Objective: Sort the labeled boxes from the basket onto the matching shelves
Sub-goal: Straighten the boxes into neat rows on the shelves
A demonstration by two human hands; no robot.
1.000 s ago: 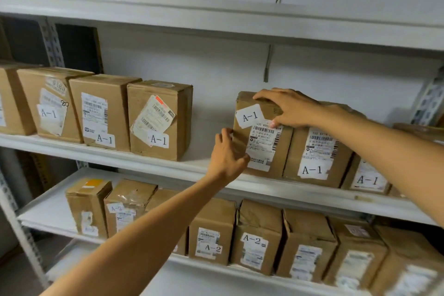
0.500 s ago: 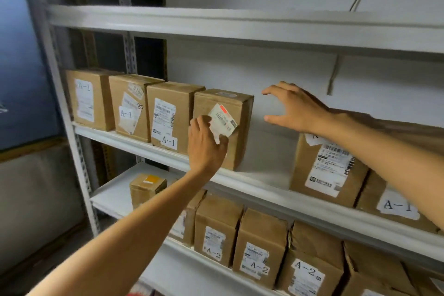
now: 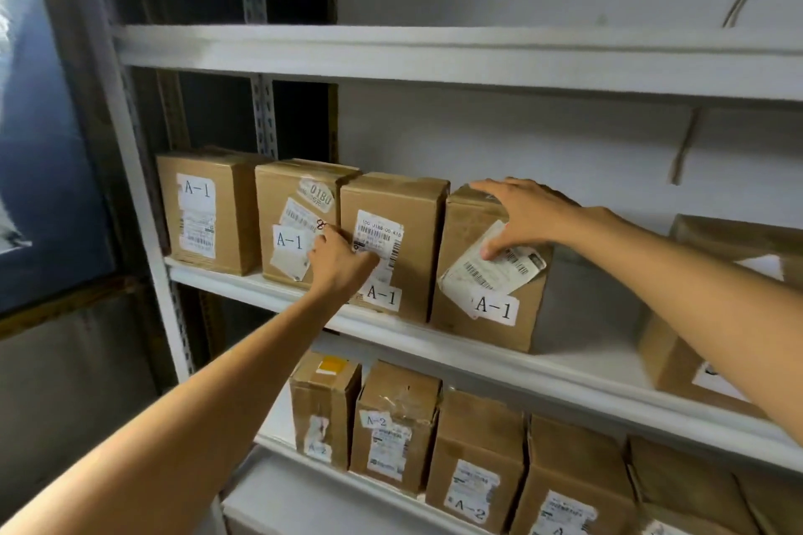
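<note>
Four brown boxes labeled A-1 stand side by side at the left of the middle shelf (image 3: 543, 374). My right hand (image 3: 525, 215) lies over the top front corner of the rightmost of these, the A-1 box (image 3: 486, 317), with fingers spread on top and the thumb on its tilted shipping label. My left hand (image 3: 343, 261) touches the front of the third A-1 box (image 3: 408, 208), with one finger up by the edge of the second A-1 box (image 3: 282, 195). Neither hand carries a box. The basket is out of view.
A gap of bare shelf separates the fourth box from more boxes (image 3: 678, 361) at the right, partly behind my right arm. The lower shelf holds a row of A-2 boxes (image 3: 393, 426). A white upright post (image 3: 143, 230) bounds the shelves on the left. An upper shelf (image 3: 434, 56) hangs above.
The view swung left along the shelf. My right hand left the right-hand box and came down on the fourth box of the left group. My left hand moved to the third box's front.
</note>
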